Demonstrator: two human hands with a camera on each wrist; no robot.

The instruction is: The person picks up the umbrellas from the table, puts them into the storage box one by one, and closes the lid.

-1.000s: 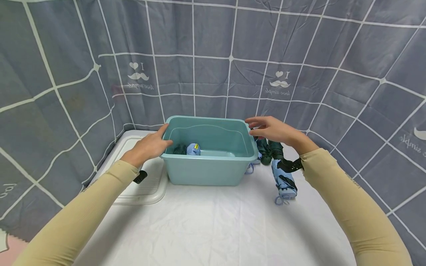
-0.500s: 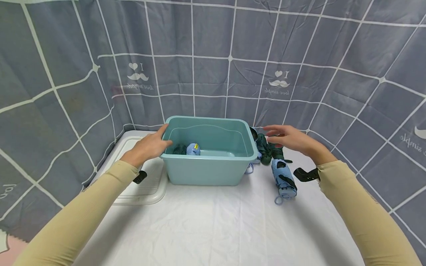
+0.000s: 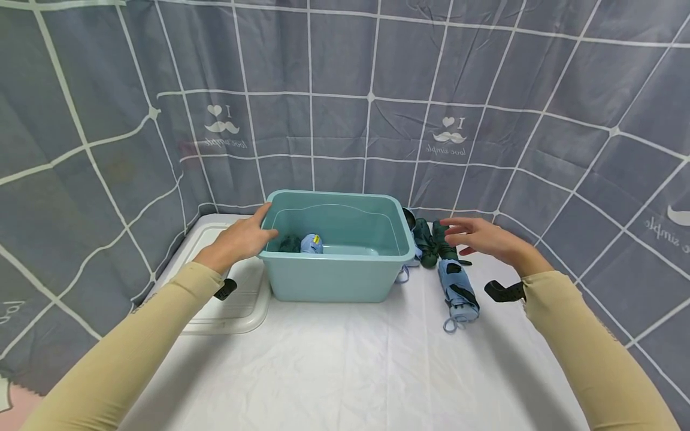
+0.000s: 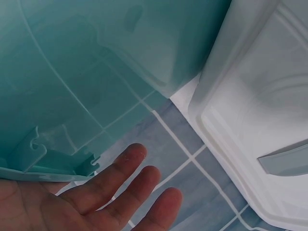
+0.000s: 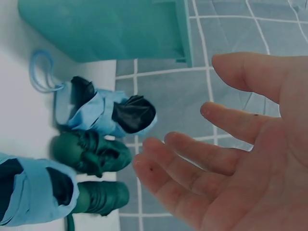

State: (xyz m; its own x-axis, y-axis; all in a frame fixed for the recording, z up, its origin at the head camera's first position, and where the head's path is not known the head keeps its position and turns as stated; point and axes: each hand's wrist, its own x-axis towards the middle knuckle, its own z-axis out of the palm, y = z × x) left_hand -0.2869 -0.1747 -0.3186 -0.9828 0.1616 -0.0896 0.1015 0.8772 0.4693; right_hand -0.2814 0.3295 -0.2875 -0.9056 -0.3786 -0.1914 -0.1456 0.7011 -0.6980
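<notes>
Overhead, "love simple" is showing on the curtain [image 3: 345, 90]; the left hand [image 3: 239, 238] is resting flat-fingered on the bin [image 3: 329, 281] rim, the right hand [image 3: 485, 239] hovering open, empty, above the green umbrellas [image 3: 433, 245].

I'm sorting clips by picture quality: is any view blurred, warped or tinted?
Head view: sharp and evenly lit, but the wide lens bows the curtain grid lines. Left wrist view: soft, the bin fills it at close range, with a cool cast. Right wrist view: the right hand looms large and soft, while the folded umbrellas look fairly clear.
</notes>
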